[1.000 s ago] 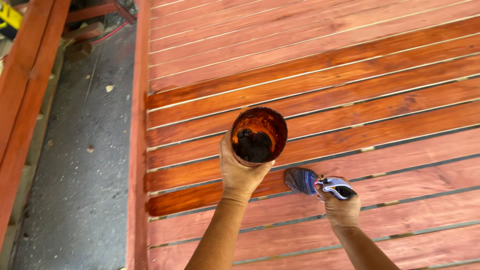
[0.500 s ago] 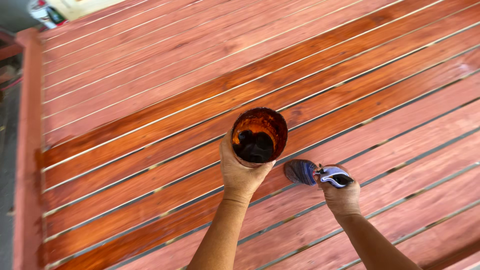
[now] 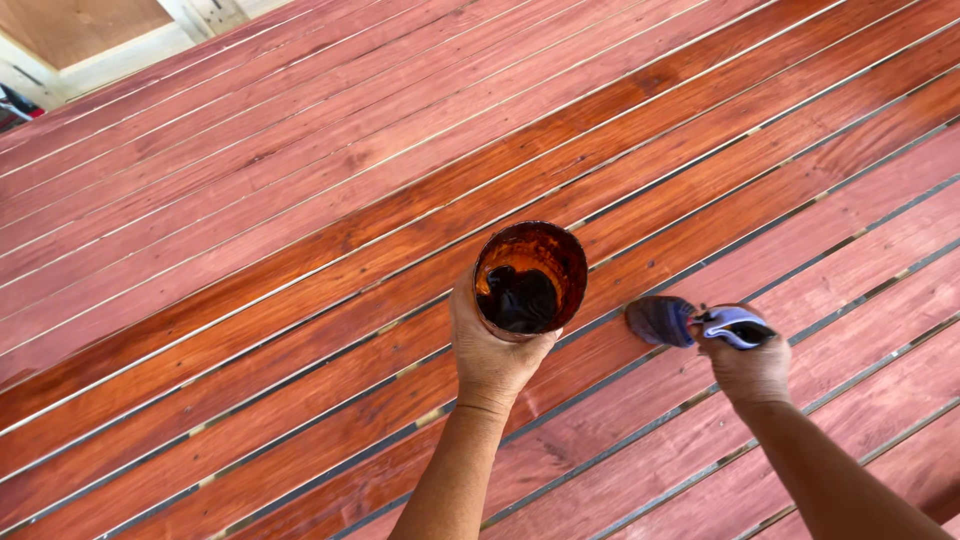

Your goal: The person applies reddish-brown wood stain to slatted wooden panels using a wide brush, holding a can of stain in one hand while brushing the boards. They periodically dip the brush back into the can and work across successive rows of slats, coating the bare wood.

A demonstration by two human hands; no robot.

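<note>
My left hand (image 3: 490,355) grips a round cup (image 3: 530,277) from below; its inside is coated brown and dark stain sits at the bottom. My right hand (image 3: 747,365) holds a paintbrush (image 3: 690,322) with a blue-white handle, its dark bristle end pointing left towards the cup, just above the boards. Under both hands run red-brown wooden slats (image 3: 300,250) with narrow gaps between them. A band of slats in the middle looks darker and glossier than those at the lower right.
The slatted wooden surface fills nearly the whole view, running diagonally from lower left to upper right. At the top left corner a pale wooden panel (image 3: 90,25) and a white frame (image 3: 110,60) border it.
The view has swung right and up: the grey floor and the red side rail on the left have left the frame. Cup and brush keep the same positions relative to each other.
</note>
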